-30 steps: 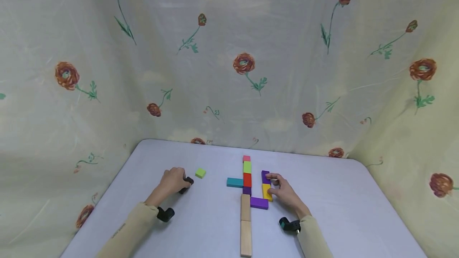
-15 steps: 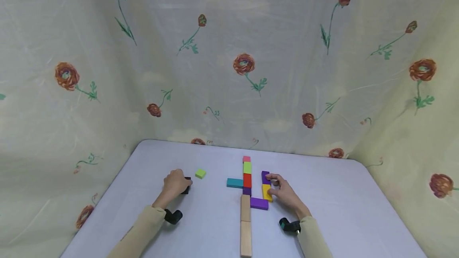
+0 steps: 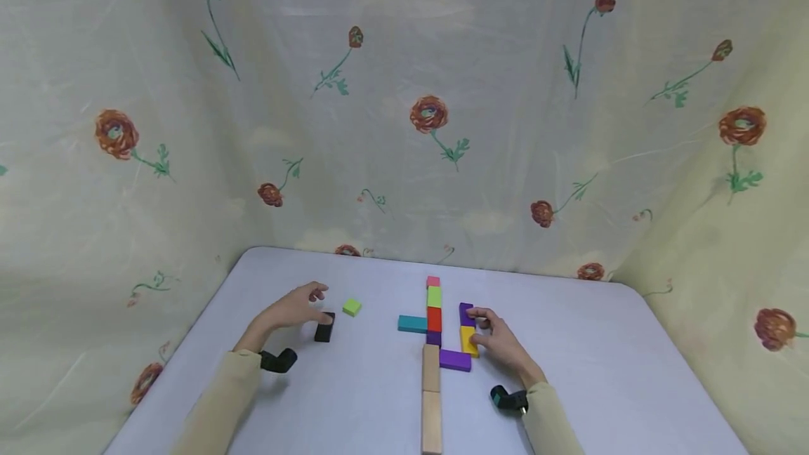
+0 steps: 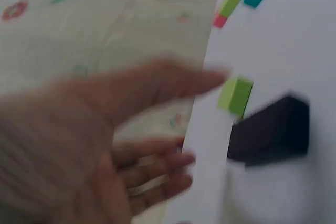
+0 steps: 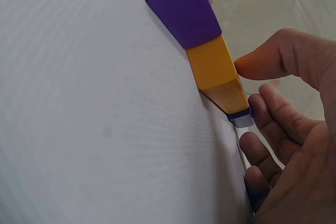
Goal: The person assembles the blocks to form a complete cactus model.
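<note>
In the head view, my left hand [image 3: 291,309] is just left of a black block [image 3: 324,331] that lies on the table, its thumb over the block's far end. The left wrist view has the thumb and fingers spread, with the black block [image 4: 270,132] apart from them. My right hand [image 3: 502,344] rests at a yellow block [image 3: 465,335] and a purple block [image 3: 465,313] lined up end to end. Its thumb touches the yellow block [image 5: 212,64], while a fingertip touches the far purple one; the fingers are relaxed, not wrapped around either.
A small lime block [image 3: 352,307] lies alone beyond the black one. Down the middle runs a column of pink, lime, red [image 3: 434,319], dark purple and two plain wooden blocks [image 3: 431,367]. A teal block [image 3: 413,324] and another purple block [image 3: 455,360] branch off it.
The left hand was holding the black block and turned it from slanted to nearly straight. It has since let go, lifting its fingers away to the left. The right hand stays in place.
</note>
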A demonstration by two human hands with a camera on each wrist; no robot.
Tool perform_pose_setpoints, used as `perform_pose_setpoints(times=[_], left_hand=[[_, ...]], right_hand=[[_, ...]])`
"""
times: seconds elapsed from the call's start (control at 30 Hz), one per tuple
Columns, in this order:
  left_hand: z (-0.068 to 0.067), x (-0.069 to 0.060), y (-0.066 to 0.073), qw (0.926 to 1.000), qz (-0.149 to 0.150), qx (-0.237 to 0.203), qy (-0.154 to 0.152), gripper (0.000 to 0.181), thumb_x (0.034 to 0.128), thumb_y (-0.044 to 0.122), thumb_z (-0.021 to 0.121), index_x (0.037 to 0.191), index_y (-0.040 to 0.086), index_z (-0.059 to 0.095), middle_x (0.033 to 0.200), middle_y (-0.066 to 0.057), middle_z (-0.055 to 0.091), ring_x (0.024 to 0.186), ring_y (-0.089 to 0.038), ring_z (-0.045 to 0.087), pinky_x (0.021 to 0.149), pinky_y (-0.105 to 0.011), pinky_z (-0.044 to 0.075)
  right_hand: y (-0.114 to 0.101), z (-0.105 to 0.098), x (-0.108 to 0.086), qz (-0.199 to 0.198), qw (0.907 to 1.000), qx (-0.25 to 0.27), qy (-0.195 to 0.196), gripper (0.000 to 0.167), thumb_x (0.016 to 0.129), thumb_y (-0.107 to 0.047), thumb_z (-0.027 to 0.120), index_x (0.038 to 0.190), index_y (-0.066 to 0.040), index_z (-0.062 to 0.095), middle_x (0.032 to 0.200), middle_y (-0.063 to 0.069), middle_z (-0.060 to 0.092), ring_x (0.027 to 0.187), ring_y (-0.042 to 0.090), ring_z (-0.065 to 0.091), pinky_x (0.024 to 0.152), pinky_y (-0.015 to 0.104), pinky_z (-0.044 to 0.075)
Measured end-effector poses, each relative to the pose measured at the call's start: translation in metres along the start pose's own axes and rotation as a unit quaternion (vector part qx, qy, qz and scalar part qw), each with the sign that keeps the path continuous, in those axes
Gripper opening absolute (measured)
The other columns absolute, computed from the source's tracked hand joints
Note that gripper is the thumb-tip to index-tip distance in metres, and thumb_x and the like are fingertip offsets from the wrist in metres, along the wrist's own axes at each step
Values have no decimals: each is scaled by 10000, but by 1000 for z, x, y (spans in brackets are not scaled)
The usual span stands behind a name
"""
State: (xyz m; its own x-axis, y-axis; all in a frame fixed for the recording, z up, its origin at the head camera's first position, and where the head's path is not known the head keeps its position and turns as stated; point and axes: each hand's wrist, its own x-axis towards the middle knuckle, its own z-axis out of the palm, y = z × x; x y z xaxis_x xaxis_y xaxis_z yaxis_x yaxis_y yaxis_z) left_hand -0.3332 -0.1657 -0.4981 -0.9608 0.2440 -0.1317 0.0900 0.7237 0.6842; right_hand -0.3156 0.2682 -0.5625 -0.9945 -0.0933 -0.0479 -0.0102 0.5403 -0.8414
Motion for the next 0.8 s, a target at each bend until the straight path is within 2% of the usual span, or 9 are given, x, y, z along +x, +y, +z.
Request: perform_pose_setpoints(times=[0.07,0.13,0.27,0.43,0.53,0.8], left_hand=[[-9,0,-11,9977,252,-232,-588,798,769,174,799,1441,43,390,1400,-163,479,1303,-366,422,1011,-583,385],[-15,-1,-20,9937,431,-353,-972,842,742,127,811,1456,68,369,1453,-139,430,1360,-365,353,1043,-612,333],[-17,-3,-32,9878,759,-539,-1251,856,717,57,806,1449,77,364,1482,-120,385,1386,-365,305,1068,-636,282],[-9,0,-38,9869,830,-626,-1237,839,691,52,822,1415,86,401,1452,-105,409,1368,-350,314,1092,-644,239],[-3,3,-40,9894,801,-453,-1123,830,679,83,845,1396,92,426,1416,-90,446,1348,-334,341,1097,-616,260],[5,7,-37,9942,566,-195,-895,691,680,102,853,1288,73,526,1331,-99,529,1286,-311,426,1107,-537,307]], right_hand=[[0,1,0,-27,10000,-31,11,489,839,-53,653,1304,-145,530,1355,81,533,1219,319,438,1018,548,365],[-1,1,-1,5,10000,5,25,489,838,-48,653,1301,-146,530,1355,80,533,1222,320,436,1031,553,356],[-2,2,0,41,10000,39,46,491,837,-48,651,1301,-146,526,1364,74,531,1236,310,431,1047,565,339],[-1,1,0,20,10000,43,21,496,838,-48,650,1310,-130,520,1372,93,526,1240,319,430,1046,573,336],[0,1,0,-9,10000,48,16,497,838,-49,649,1311,-131,521,1370,88,527,1239,315,433,1044,570,340],[-1,0,0,-7,10000,-21,14,496,839,-62,657,1311,-145,528,1363,79,529,1232,321,439,1016,558,366]])
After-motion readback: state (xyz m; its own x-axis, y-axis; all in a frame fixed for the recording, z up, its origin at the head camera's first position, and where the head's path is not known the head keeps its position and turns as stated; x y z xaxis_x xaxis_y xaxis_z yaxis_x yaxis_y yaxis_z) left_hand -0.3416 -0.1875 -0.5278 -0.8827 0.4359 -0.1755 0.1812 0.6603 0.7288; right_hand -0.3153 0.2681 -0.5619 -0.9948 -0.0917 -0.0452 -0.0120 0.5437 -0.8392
